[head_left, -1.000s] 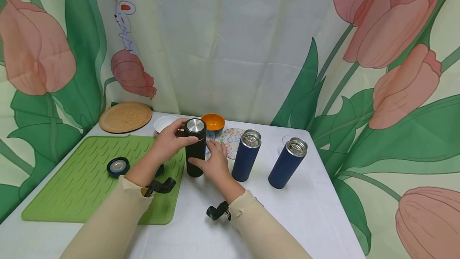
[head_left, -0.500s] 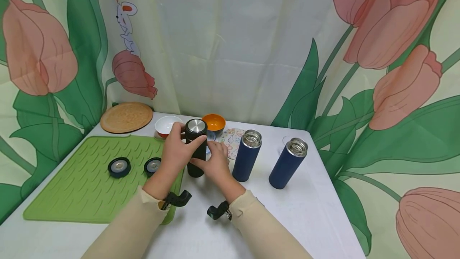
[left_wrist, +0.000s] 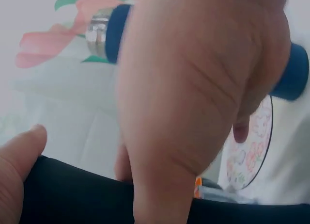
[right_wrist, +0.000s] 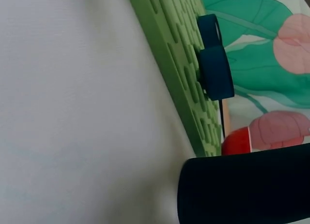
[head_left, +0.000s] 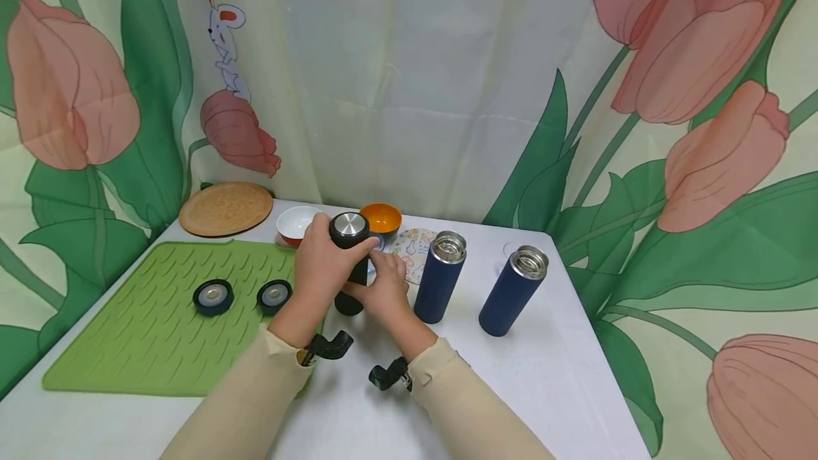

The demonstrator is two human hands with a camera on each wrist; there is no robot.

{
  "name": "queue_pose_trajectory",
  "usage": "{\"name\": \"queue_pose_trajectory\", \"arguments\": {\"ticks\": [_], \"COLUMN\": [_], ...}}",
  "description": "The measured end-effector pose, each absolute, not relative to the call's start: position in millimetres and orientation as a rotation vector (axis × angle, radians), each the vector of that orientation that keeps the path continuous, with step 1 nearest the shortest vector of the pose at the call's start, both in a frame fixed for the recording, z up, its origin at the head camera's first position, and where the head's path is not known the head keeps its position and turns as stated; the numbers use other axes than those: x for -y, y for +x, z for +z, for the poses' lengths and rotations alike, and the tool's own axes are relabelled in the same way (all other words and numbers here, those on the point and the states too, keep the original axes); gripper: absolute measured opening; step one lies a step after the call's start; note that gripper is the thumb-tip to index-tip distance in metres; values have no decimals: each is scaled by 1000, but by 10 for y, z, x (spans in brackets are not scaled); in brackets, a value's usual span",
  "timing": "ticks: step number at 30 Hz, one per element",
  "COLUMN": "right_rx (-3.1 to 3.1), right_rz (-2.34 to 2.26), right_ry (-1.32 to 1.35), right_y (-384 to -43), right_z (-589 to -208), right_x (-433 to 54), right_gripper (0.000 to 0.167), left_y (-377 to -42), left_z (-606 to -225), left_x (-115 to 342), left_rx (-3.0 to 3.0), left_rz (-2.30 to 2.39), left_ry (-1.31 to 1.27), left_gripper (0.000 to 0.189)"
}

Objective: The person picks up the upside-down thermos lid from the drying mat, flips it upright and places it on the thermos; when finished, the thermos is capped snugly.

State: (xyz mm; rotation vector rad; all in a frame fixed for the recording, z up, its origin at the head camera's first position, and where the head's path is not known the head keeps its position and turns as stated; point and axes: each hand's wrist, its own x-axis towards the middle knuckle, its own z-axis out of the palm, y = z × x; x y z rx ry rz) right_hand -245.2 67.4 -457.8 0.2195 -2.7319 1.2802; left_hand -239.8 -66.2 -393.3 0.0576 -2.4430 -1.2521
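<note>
Both hands (head_left: 332,265) gripping black flask (head_left: 348,302), lid end above fingers

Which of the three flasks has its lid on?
Only the black flask: a steel-topped lid caps it. Both blue flasks show open metal mouths.

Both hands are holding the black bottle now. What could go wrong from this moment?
The black bottle stands close to an open blue bottle; a jerk of the right hand might knock it over. The left hand grips near the lid, so the bottle could tip toward the orange bowl.
</note>
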Motion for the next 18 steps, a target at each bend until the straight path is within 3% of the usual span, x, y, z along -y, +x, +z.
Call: {"name": "queue_pose_trajectory", "arguments": {"ticks": [6,10,15,18], "right_rx": [2719,2721,2751,2772], "right_rz": [1291,1328,1345,1322], "right_ry": [230,244,270,256], "right_y": [-2482,-2488,-2505,-2503], "right_z": [-4593,-4582,-4550,-4540], "right_x": [-661,-672,-709,-717], "right_gripper": [77,77,77,77], "left_y": [-2459,-2560,-2730,-2721], "left_z": [-3942,-3900,-3806,-3746], "left_x": [755,976,1224,1246], "left_rx": [2438,2541,2715,2761], "left_rz": [-1327,-1452,-1515,-1534], "left_ry": [-29,-258,-557,-561], "left_gripper": [71,67,73,85]}}
